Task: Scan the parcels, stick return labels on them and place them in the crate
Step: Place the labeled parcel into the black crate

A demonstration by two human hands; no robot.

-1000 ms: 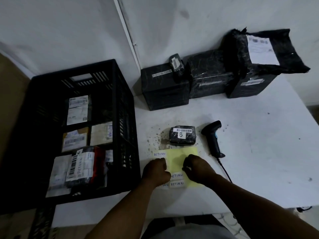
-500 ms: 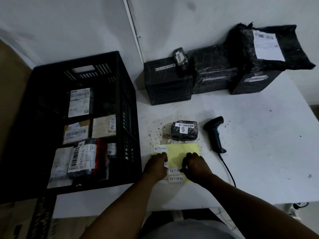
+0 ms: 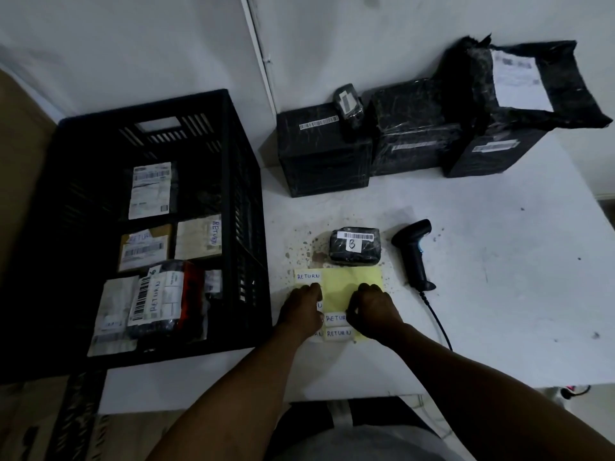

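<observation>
Hands now farther up "RETURN" label sheet, seemingly.

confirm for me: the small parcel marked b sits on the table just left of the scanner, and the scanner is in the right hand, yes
Not quite. In the head view the scanner lies on the table, unheld; the right hand rests on the yellow label sheet. The small parcel marked B does sit left of it.

Hands on label sheet — parcel beyond
</observation>
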